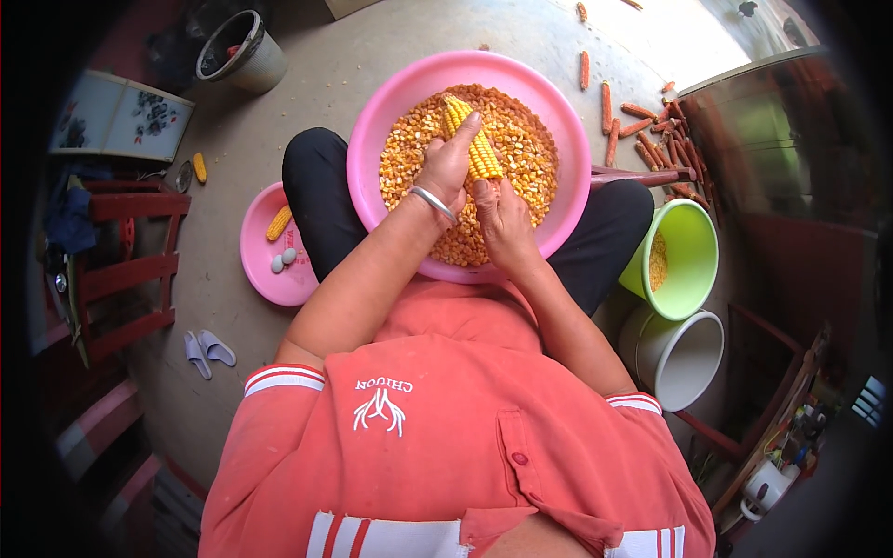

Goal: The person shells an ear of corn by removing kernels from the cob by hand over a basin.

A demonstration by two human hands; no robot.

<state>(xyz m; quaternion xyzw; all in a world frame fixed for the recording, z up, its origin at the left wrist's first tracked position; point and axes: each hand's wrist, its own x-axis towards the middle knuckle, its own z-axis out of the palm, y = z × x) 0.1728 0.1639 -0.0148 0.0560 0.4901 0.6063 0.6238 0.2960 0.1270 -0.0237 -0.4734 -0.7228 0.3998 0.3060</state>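
An ear of yellow corn [483, 155] slants over a large pink basin [568, 132] held between my knees. My left hand [446, 164], with a silver-coloured bangle at the wrist, wraps around the ear, its thumb lying along the kernels. At the lower end my right hand [504, 220] grips the ear, thumb pressed close to a small reddish patch of bare cob. Loose corn kernels [411, 150] cover the basin's bottom below both hands. The fingers under the ear are partly hidden.
A smaller pink basin [254, 261] at left holds another corn ear [279, 223] and two pale egg-shaped objects [283, 260]. Right stand a green bucket [687, 279] with kernels and a white bucket [649, 356]. Bare red cobs [656, 146] litter the floor; slippers [209, 352] lie left.
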